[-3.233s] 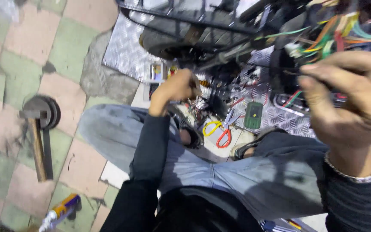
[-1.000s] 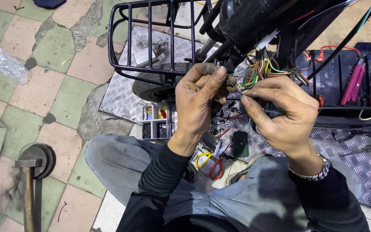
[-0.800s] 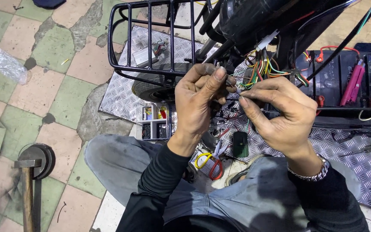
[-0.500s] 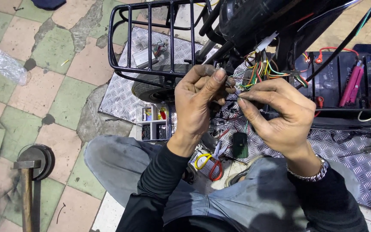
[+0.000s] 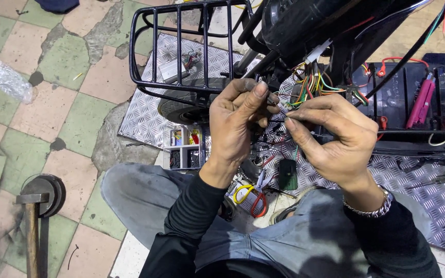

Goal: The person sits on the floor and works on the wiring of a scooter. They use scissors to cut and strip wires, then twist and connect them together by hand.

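While both hands meet under the scooter's black rear rack point(image 5: 181, 51) | left hand point(image 5: 238, 123) and right hand point(image 5: 330, 139) each pinch a thin wire end point(image 5: 280, 107) beside the coloured wire bundle point(image 5: 312, 85) | joining seems midway (bundle hangs loose, tools lie on the checker plate point(image 5: 145, 118)).

Both hands, the left hand point(image 5: 240, 123) and the right hand point(image 5: 336, 139), pinch a thin wire point(image 5: 280, 107) between them, just under a bunch of coloured wires point(image 5: 315, 85), beside a black metal rack point(image 5: 181, 46)
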